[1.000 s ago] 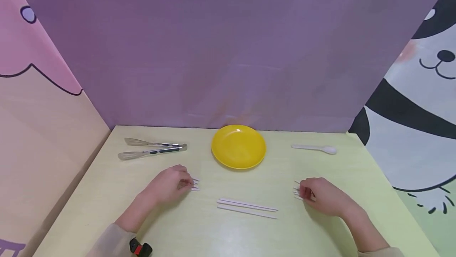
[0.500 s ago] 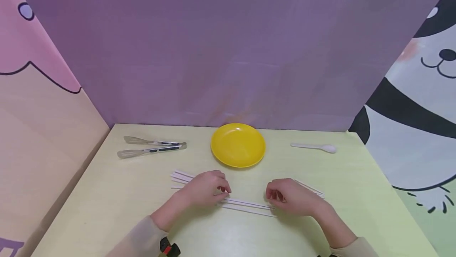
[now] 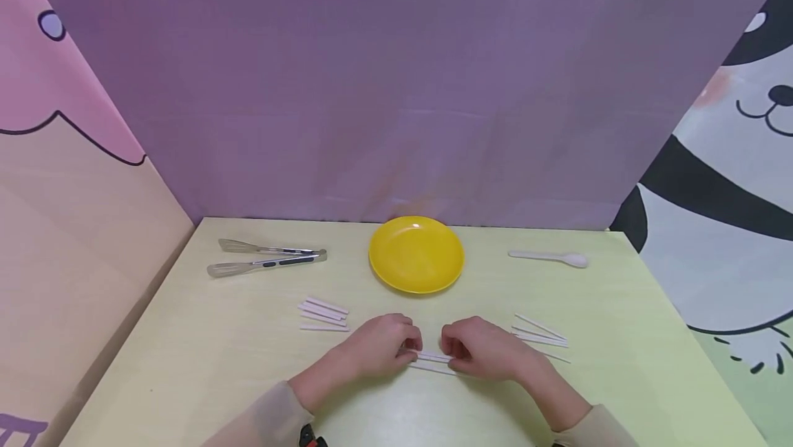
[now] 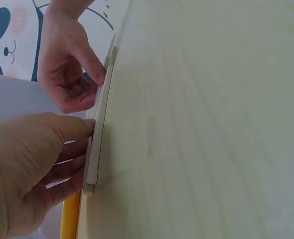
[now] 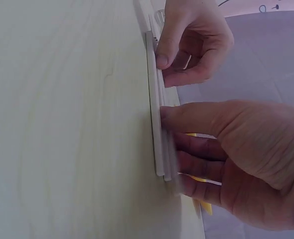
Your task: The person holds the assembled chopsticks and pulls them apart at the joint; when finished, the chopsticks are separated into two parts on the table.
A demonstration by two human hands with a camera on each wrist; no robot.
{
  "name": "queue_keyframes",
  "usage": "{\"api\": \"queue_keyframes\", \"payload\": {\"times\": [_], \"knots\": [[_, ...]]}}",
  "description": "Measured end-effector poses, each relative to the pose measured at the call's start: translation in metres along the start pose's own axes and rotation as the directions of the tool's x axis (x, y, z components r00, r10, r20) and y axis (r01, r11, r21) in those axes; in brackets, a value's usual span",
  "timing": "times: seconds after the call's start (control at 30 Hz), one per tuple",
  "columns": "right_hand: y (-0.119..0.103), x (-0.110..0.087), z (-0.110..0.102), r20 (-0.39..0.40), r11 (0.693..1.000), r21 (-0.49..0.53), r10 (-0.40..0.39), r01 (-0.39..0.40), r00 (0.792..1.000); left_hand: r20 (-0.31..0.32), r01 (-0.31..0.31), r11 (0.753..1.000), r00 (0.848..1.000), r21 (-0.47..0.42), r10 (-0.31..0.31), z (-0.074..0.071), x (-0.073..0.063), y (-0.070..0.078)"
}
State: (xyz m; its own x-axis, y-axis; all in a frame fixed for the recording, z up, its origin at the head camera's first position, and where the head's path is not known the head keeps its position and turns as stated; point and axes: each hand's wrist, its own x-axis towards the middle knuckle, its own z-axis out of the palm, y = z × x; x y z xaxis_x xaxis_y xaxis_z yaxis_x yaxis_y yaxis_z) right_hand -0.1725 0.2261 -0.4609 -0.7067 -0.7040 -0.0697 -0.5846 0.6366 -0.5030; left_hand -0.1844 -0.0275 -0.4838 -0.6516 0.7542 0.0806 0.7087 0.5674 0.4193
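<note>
Left hand (image 3: 384,345) and right hand (image 3: 486,348) have closed in on the middle sticks (image 3: 434,357).
Having moved inward, both pinch them between bent fingers and thumbs, on the table (image 3: 396,419) below the yellow plate (image 3: 416,255); left sticks (image 3: 325,313) and right sticks (image 3: 540,339) lie untouched, so work seems centred here.

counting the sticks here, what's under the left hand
In the head view, the middle sticks reach under the left hand; it covers their left portions.

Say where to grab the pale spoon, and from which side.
Probably mid-handle on the spoon, pinched across its width, straight down from above: it lies flat, nothing over it, and the handle is narrow and straight, unlike the rounded bowl.
</note>
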Motion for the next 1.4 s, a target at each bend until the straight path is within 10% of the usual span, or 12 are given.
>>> {"api": "queue_keyframes", "payload": {"times": [0.63, 0.87, 1.13, 1.4], "knots": [[-0.008, 0.003, -0.021, -0.020, 0.997, 0.075, -0.003, 0.005, 1.000, -0.039, 0.029, 0.999, 0.999, 0.041, -0.028, -0.003, 0.012, 0.005], [-0.007, 0.000, -0.039, -0.010, 0.987, 0.102, -0.121, 0.121, 0.993, -0.164, -0.028, 0.990, 0.985, 0.135, 0.050, -0.011, 0.015, 0.012], [-0.009, 0.002, -0.050, -0.055, 0.989, 0.072, -0.124, 0.128, 0.991, -0.208, 0.077, 0.984, 0.977, 0.162, -0.042, -0.023, 0.019, 0.022], [-0.011, 0.002, -0.060, -0.007, 0.982, 0.111, -0.152, 0.151, 0.988, -0.273, -0.023, 0.975, 0.958, 0.220, 0.084, -0.031, 0.018, 0.020]]}}
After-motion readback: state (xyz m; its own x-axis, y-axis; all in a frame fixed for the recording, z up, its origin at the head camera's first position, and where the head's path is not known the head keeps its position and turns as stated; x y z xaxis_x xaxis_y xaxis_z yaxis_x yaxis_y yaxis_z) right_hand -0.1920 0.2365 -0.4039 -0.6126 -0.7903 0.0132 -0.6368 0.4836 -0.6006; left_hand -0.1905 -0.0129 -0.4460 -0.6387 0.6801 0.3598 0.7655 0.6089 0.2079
